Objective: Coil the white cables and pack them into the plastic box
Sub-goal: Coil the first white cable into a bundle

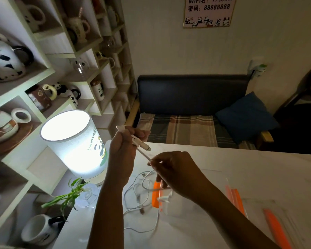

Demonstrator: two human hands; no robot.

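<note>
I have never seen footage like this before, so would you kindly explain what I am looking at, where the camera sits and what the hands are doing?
There is no machine here: a person works with bare hands, and the single picture comes from a wide-angle camera worn on the head, looking forward and down.

The left hand is raised and holds one end of a white cable in its grip, connectors sticking out. The right hand pinches the same cable lower down.

On the white table lie more loose white cables in a tangle, beside a clear plastic box with orange clasps. A similar clear piece with an orange clasp, probably its lid, lies at the right.

A lit lamp stands at the left, with a shelf of mugs behind it.
</note>
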